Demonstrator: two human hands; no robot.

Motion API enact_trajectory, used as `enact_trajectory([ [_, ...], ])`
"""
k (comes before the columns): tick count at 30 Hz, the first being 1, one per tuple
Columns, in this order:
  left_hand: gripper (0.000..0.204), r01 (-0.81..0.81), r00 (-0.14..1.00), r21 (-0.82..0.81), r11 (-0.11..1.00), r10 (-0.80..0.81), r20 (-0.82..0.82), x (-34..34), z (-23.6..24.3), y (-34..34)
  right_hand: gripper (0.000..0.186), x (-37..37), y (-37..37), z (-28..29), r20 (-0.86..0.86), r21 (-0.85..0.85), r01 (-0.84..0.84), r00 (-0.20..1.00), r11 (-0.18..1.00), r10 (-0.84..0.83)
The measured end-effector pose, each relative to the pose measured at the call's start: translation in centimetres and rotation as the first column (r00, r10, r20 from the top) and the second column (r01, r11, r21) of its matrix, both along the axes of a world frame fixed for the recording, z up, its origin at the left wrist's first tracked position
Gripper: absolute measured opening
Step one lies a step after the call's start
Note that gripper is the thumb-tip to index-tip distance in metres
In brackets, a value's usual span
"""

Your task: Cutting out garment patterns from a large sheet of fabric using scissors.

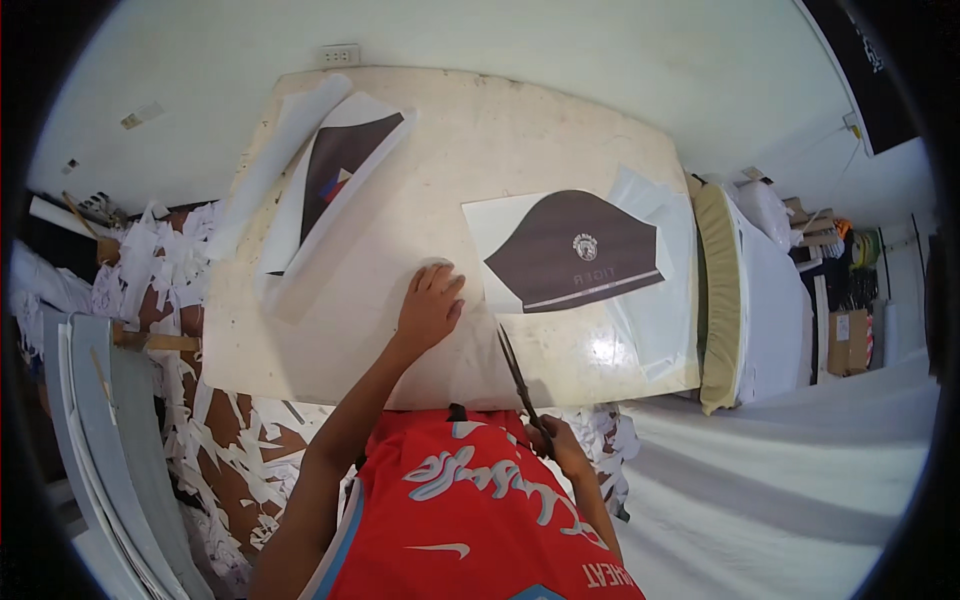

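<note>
My left hand (430,303) lies flat on a pale sheet (420,370) at the table's near side, its fingers extended. In my right hand (562,447), low at the table's front edge, is a pair of scissors (516,372), pointing away from me. The tips lie close to the lower left corner of a white paper printed with a dark sleeve-shaped panel (550,240). That panel bears a small pale emblem and a stripe along its lower edge. At the far left, a second dark printed panel (345,150) rests on partly rolled white paper (290,150).
Thin white sheets (655,310) lie along the right side of the cream table (470,130). Beyond that edge stands a yellow-edged padded stack (718,300). Paper scraps (235,440) litter the floor at left, beside upright grey boards (130,430). White cloth (780,460) spreads at right.
</note>
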State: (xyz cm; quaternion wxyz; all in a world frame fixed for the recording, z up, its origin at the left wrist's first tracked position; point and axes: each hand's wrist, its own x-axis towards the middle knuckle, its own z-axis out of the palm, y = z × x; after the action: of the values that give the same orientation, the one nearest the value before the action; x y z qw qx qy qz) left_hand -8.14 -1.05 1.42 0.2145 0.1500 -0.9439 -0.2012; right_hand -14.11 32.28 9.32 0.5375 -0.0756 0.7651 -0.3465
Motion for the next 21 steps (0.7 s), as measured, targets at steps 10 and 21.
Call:
enact_trajectory([
  [10,0.043,-0.081,0.991,0.051,0.995,0.086,-0.1,-3.9,-1.0,6.2,0.034,1.4,-0.8,-4.1,0.039,-0.193,0.265,0.964,0.945,-0.263],
  [21,0.045,-0.084,0.987,0.06,0.995,0.092,-0.135,-4.2,-1.4,6.6,0.045,3.3,-5.7,-4.3,-0.046,-0.211,0.372,0.92,0.904,-0.389],
])
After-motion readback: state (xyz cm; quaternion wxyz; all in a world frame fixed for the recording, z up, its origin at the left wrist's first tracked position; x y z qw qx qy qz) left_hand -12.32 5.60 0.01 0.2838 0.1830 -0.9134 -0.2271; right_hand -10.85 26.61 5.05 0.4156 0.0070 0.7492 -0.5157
